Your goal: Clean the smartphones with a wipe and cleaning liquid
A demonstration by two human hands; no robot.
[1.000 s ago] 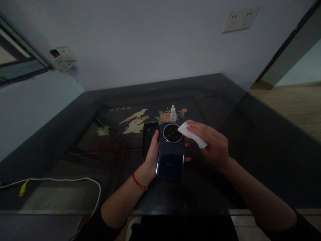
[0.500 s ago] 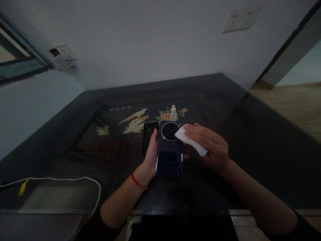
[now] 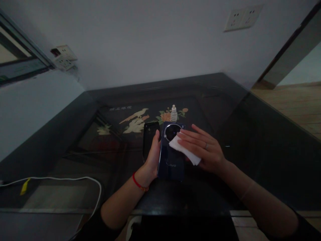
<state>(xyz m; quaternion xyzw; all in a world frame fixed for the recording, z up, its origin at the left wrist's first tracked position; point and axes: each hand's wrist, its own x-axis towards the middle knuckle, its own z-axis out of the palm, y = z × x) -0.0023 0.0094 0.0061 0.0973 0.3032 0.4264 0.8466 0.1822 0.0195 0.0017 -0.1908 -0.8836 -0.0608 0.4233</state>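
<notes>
My left hand (image 3: 151, 157) grips a dark blue phone (image 3: 170, 164) by its left edge, back side up, with the round camera ring towards the far end. My right hand (image 3: 205, 150) lies over the phone's right side, fingers flat and pressed on a folded white wipe (image 3: 182, 150). The wipe rests on the phone's back just below the camera ring. A red string circles my left wrist.
A small clear dropper bottle (image 3: 173, 113) stands just beyond the phone on the dark glass-topped table (image 3: 250, 140). A black phone case (image 3: 149, 135) lies left of the phone. A white cable (image 3: 75, 180) curves at the near left. Wall sockets (image 3: 242, 17) are above.
My right hand has slid the white wipe leftward and nearer, from the phone's upper right corner onto its back below the camera ring. The phone has tilted slightly.
</notes>
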